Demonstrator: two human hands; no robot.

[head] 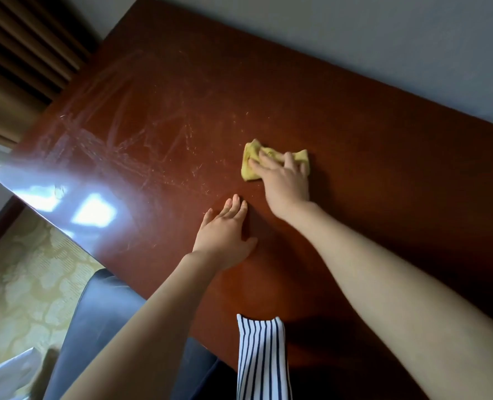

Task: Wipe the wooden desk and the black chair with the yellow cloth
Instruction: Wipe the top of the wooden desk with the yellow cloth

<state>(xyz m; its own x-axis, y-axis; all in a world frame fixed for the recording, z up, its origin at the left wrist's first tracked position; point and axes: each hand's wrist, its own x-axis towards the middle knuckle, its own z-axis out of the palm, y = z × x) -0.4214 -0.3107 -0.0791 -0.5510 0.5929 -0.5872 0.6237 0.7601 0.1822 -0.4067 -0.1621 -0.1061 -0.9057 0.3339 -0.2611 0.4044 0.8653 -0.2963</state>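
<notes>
The dark red wooden desk (181,90) fills most of the view, with pale wipe streaks over its left half. A crumpled yellow cloth (250,164) lies near the desk's middle. My right hand (284,180) presses down on the cloth with straight, spread fingers. My left hand (225,232) rests flat on the bare desk top just in front of and left of it, holding nothing. The black chair (101,321) shows at the lower left, tucked against the desk's near edge, partly hidden by my left forearm.
A grey wall (383,39) runs along the desk's far edge. Brown curtains (17,59) hang at the upper left. Patterned yellow carpet (26,284) lies left of the chair. A striped piece of my clothing (262,356) hangs over the desk's near edge.
</notes>
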